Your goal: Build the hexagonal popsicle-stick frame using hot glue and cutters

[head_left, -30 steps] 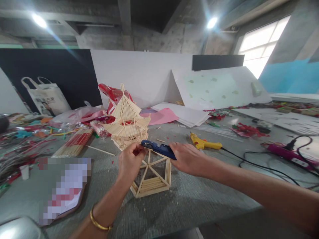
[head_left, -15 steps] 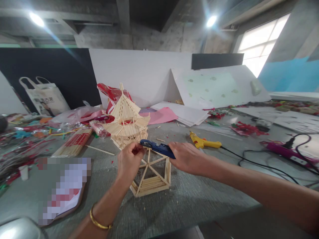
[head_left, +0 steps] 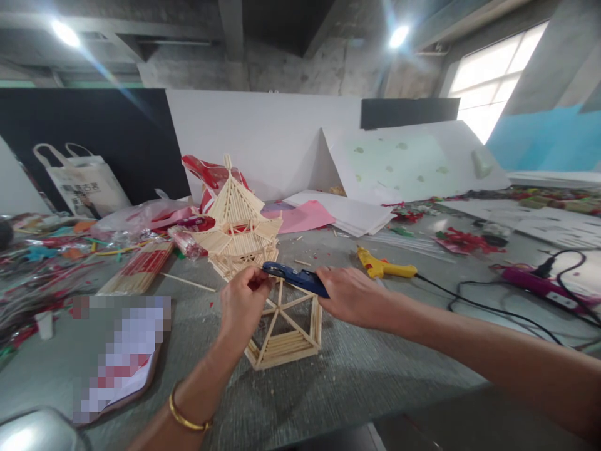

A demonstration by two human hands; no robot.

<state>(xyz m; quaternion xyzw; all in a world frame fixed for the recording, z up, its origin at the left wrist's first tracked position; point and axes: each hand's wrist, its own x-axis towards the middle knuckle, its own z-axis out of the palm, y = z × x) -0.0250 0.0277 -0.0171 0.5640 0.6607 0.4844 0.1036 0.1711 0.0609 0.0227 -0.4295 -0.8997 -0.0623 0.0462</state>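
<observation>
My right hand is wrapped round a blue hand cutter, whose head points left toward my left fingertips. My left hand is closed in a pinch at that head; what it holds, if anything, is hidden by the fingers. Beneath both hands lies a six-sided frame of thin wooden sticks, with spokes meeting at its middle and rows of sticks filling part of it. Just behind stands a pagoda model built from the same sticks, its lower front partly covered by my left hand.
A yellow glue gun lies right of the pagoda, its cord running to a purple power strip. Bundled sticks and a partly blurred phone-like object lie left. Paper sheets and craft scraps spread along the back.
Both hands and the cutter stay in nearly the same place, with the cutter's head shifted very slightly left. The whole view has moved a little.
</observation>
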